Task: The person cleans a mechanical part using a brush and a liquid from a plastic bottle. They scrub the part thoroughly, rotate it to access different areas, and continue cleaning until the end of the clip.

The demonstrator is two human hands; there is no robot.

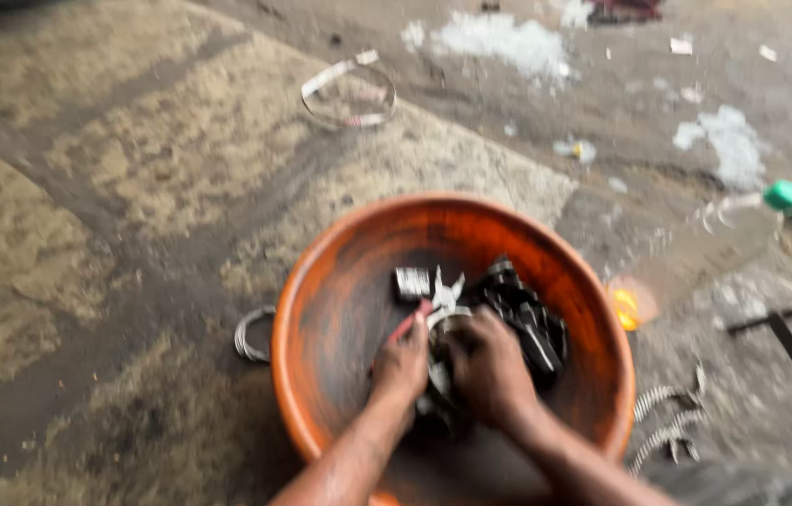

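Blurry head view, looking down at a wet, dirty concrete floor. Upper middle of the frame: a thin ring of wire or strapping with a white strip lies flat on the ground. Lower left of centre: a small coil of grey wire sits just beside the basin's left rim, seemingly touching it.

Centre to lower centre: a round orange basin, dark and grimy inside. Both forearms enter from the bottom edge. The left hand is curled around a thin reddish tool handle, which points toward the parts. The right hand is closed over a greyish metal part in the middle of the basin; the two hands are nearly touching. A small square grey piece lies just above the left hand. A pile of black greasy parts sits right of centre inside the basin, beside the right hand.

Right side: a small bright orange-yellow object just outside the rim. Lower right: metal springs on the floor. Upper right: a clear plastic bottle with a green cap lying down, and white scraps scattered along the top.
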